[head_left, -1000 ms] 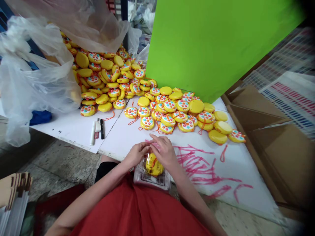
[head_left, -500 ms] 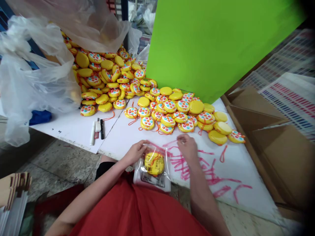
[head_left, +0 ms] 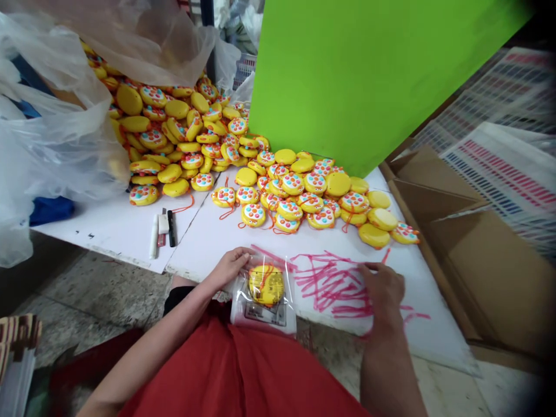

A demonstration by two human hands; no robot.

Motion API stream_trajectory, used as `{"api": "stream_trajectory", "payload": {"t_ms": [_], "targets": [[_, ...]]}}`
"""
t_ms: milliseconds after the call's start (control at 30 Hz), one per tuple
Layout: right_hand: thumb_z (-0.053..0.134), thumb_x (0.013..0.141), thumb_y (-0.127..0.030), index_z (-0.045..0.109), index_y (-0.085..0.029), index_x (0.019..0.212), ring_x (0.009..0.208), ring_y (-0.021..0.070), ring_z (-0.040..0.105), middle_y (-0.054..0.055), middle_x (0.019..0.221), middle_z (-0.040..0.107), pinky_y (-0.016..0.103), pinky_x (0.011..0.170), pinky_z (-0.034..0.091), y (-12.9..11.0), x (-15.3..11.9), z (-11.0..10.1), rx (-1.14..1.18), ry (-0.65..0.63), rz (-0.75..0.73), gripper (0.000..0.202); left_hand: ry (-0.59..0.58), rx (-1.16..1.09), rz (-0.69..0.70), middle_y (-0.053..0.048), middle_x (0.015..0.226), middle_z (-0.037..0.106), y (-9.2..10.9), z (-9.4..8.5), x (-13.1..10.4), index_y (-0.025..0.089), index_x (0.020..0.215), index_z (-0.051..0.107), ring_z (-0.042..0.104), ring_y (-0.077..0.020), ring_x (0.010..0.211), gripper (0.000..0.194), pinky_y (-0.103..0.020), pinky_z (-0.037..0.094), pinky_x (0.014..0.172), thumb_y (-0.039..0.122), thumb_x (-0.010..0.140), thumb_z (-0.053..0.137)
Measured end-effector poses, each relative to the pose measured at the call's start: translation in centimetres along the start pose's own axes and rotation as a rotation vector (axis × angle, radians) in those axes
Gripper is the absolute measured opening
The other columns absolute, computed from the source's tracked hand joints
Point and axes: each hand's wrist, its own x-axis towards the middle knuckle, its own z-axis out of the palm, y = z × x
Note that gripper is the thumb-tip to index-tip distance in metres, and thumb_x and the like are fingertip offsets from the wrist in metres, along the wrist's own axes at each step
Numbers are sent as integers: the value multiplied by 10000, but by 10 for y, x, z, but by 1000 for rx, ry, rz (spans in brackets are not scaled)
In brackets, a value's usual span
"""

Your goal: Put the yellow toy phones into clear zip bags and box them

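My left hand pinches the upper left corner of a clear plastic bag. Inside the bag lies a round yellow toy, its printed back up and an orange cord over it. The bag rests over a white device with a grey panel, against the table's front edge. My right hand hovers at the right end of several pink strips strewn on the white tabletop. Its thumb and fingertips are drawn together; whatever they hold is too small to make out.
A pile of yellow toys with coloured dots spreads from a big translucent bag along the table. Pens lie at left. A green panel stands behind; an open cardboard box borders the right side.
My right hand has moved right, away from the clear bag, to the far end of the pink strips. My left hand still grips the bag's corner. The view has shifted slightly.
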Motion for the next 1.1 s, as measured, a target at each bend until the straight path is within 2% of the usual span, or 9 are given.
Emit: {"api": "stream_trajectory", "payload": {"t_ms": [133,233,300,433,567,667,900,1000,1100], "targets": [[584,684,-384,634,-112,1114,1083,374,482,213,1189,554,481,842,380,-13,-5,-13,-49,260,29,512,13,49,-11,-47,818,656,5,3,0,128,990,604,589,-151,708,403,-256,461,626,479,800,547],[516,743,-297,632,-93,1091,1050,320,512,192,1059,616,457,906,349,-45,-9,-20,45,332,-135,420,30,47,-42,-38,796,654,7,5,0,131,915,607,581,-142,684,376,-248,454,612,480,780,568],[476,793,-317,677,-122,948,935,282,555,150,912,659,428,885,363,-76,-18,-18,125,194,-293,320,32,24,-52,-40,799,655,8,6,-1,130,866,596,579,-137,675,364,-244,453,606,480,770,576],[452,855,-419,678,-187,770,777,222,575,79,786,673,369,790,401,-139,-52,-6,324,-245,-550,335,14,-25,-50,-39,796,654,10,6,-3,129,812,584,580,-130,669,346,-247,461,615,472,759,593],[473,848,-413,662,-193,828,756,190,600,41,798,681,314,715,440,-174,-78,2,597,-614,-513,291,14,-52,-31,-41,802,659,9,6,-3,127,817,600,592,-136,696,343,-257,474,644,466,761,599],[525,804,-381,645,-168,912,768,183,618,45,842,687,299,696,465,-175,-80,1,785,-745,-374,268,-1,-55,-46,-57,846,675,7,3,-2,121,915,627,611,-151,741,377,-265,478,672,463,755,612],[603,745,-366,608,-174,1048,712,185,625,22,718,674,307,684,478,-157,-75,-6,1026,-829,-154,359,-121,-163,-69,-105,1045,679,14,-3,-5,126,1162,574,626,-198,917,485,-291,461,777,404,767,619],[614,732,-352,636,-181,1030,719,189,621,30,735,680,317,702,474,-154,-75,-5,1049,-816,-108,344,-105,-137,-73,-85,1010,681,16,-4,-5,131,1072,621,617,-181,871,380,-252,448,702,341,757,598],[610,710,-313,671,-180,814,725,183,604,36,756,679,305,701,458,-152,-74,0,1021,-782,-113,179,-48,-119,-80,-47,829,668,13,-3,-4,118,820,644,582,-139,738,193,-221,418,641,240,709,544]]}}
